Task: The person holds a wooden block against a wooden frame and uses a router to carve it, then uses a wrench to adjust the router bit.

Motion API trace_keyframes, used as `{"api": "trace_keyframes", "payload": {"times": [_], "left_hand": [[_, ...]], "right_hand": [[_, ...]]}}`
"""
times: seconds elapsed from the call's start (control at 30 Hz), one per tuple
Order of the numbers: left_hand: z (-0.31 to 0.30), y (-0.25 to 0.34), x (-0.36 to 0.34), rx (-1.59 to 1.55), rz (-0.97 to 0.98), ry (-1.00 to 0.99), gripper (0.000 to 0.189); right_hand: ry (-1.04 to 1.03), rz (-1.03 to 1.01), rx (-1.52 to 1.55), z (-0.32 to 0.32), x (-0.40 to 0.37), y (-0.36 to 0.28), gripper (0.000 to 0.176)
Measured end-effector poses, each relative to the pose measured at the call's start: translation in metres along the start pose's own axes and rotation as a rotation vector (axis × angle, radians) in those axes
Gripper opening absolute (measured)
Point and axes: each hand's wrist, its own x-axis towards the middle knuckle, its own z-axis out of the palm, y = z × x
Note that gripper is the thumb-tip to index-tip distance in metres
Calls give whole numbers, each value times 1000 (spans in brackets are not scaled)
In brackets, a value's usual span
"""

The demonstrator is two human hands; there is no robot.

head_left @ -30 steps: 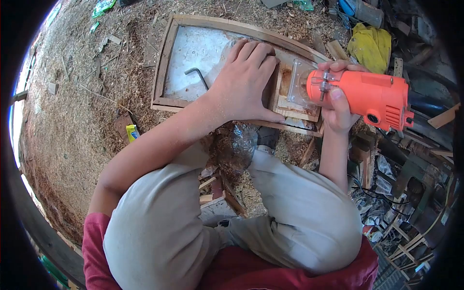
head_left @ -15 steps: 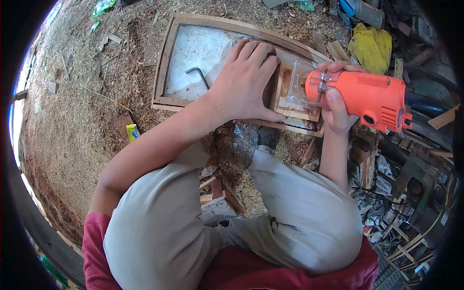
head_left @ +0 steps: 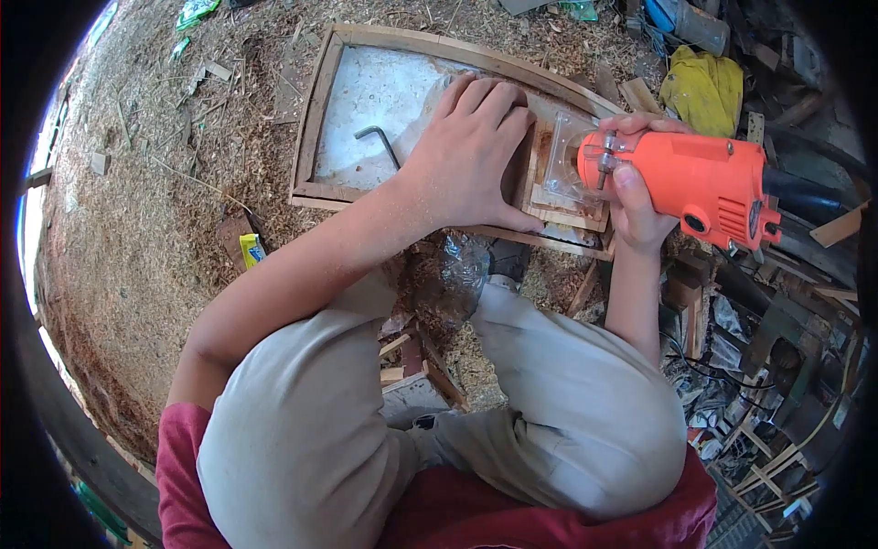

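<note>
My right hand (head_left: pixel 634 197) grips an orange trim router (head_left: pixel 690 183) with a clear base plate (head_left: pixel 565 157), set on a small wooden piece (head_left: pixel 569 212) at the right end of a wooden frame (head_left: pixel 315 105). My left hand (head_left: pixel 466 156) lies flat, fingers spread, pressing on the wood just left of the router. A black hex key (head_left: pixel 377 142) rests on the pale panel (head_left: pixel 380 91) inside the frame, left of my left hand.
Sawdust (head_left: pixel 146 210) covers the ground to the left. A yellow cloth (head_left: pixel 702 87) lies beyond the router. Wood scraps and clutter (head_left: pixel 777 357) fill the right side. My bent knees (head_left: pixel 439 412) are below the frame, with crumpled clear plastic (head_left: pixel 453 274) between them.
The router has shifted slightly left and tilted a little over the wooden piece. My left hand stays pressed in the same place.
</note>
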Motion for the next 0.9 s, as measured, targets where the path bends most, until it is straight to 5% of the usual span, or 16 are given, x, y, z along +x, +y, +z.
{"api": "trace_keyframes", "payload": {"times": [0.9], "left_hand": [[-2, 2, -1, 38, -12, -28, 101]], "right_hand": [[40, 15, -7, 3, 2, -2, 54]]}}
